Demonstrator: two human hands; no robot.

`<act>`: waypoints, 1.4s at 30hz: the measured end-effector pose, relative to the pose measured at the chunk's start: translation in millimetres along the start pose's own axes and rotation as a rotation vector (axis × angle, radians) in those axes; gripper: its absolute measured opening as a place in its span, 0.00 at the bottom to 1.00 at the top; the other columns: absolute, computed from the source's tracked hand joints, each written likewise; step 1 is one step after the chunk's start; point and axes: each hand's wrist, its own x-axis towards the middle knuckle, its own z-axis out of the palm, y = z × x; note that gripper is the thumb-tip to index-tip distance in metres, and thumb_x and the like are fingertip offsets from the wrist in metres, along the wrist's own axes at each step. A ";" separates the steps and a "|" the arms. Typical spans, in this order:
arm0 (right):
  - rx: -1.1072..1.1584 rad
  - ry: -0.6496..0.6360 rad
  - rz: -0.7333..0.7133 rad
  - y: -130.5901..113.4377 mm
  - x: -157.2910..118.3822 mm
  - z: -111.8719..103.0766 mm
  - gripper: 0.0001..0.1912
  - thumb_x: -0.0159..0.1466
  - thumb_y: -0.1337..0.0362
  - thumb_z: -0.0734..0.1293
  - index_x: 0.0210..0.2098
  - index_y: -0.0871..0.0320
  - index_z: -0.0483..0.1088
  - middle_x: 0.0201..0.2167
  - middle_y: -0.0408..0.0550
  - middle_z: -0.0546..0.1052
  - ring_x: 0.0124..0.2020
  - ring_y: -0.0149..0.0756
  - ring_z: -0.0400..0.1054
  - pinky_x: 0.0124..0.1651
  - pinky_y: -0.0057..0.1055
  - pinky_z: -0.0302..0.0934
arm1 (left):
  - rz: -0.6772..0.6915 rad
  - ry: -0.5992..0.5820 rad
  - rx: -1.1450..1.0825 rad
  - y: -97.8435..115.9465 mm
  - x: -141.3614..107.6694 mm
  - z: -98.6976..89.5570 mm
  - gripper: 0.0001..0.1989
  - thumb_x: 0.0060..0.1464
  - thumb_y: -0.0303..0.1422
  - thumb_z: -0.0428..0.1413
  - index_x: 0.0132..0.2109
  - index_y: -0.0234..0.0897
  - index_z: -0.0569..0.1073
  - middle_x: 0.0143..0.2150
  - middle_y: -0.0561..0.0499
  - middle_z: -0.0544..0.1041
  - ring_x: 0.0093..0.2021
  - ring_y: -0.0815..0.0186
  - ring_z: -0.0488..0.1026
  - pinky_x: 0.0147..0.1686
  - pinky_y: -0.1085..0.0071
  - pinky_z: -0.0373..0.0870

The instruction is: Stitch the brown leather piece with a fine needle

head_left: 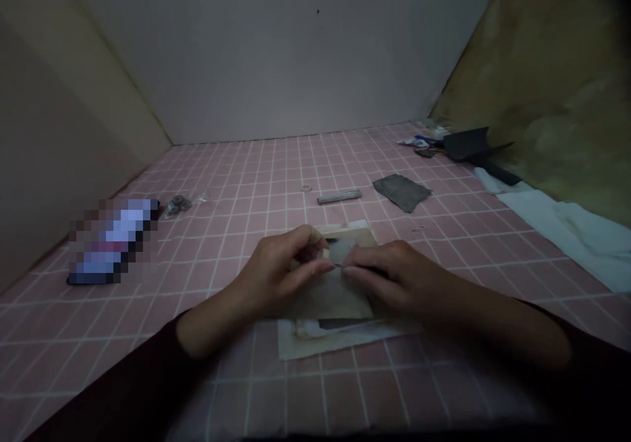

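Observation:
My left hand (283, 264) is closed in a pinch above a stack of papers. A small pale piece (326, 253) shows at its fingers, too small to name. Facing it, my right hand (389, 274) pinches with thumb and fingertips, and a tiny thin bit shows between the two hands' tips. What kind of thing it is I cannot make out. Below them lies a grey-beige sheet (340, 300), partly covered by the hands. It rests on a larger whitish, stained paper (315, 346), with a dark strip showing along the sheet's lower edge.
Beyond the hands lie a thin ring (306, 188), a grey rolled stick (340, 196) and a dark grey sandpaper-like sheet (403, 192). A blurred-out phone (116, 241) and small metal rings (177, 205) are at left. At right are a black dustpan-like scoop (468, 145) and white paper (562, 228).

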 end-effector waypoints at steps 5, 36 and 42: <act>-0.046 0.087 0.010 2.3 1.4 2.6 0.12 0.66 0.67 0.58 0.25 0.59 0.62 0.21 0.40 0.64 0.24 0.28 0.59 0.29 0.26 0.51 | -0.044 0.008 -0.054 -1.3 -0.7 0.4 0.08 0.59 0.37 0.54 0.40 0.35 0.69 0.32 0.53 0.71 0.31 0.71 0.68 0.30 0.75 0.63; -0.068 0.163 -0.044 4.2 -0.2 6.2 0.10 0.66 0.67 0.58 0.31 0.61 0.67 0.25 0.44 0.68 0.28 0.30 0.63 0.32 0.27 0.53 | -0.020 0.007 -0.038 -0.7 -1.8 -0.4 0.09 0.60 0.38 0.54 0.40 0.35 0.69 0.29 0.55 0.70 0.27 0.73 0.67 0.27 0.77 0.62; -0.099 0.138 -0.035 4.2 -0.4 7.3 0.10 0.66 0.68 0.58 0.28 0.60 0.65 0.24 0.43 0.67 0.26 0.30 0.61 0.31 0.27 0.52 | -0.020 0.011 -0.050 -2.9 -1.6 -0.1 0.09 0.58 0.37 0.56 0.40 0.35 0.69 0.31 0.54 0.72 0.30 0.72 0.69 0.29 0.76 0.64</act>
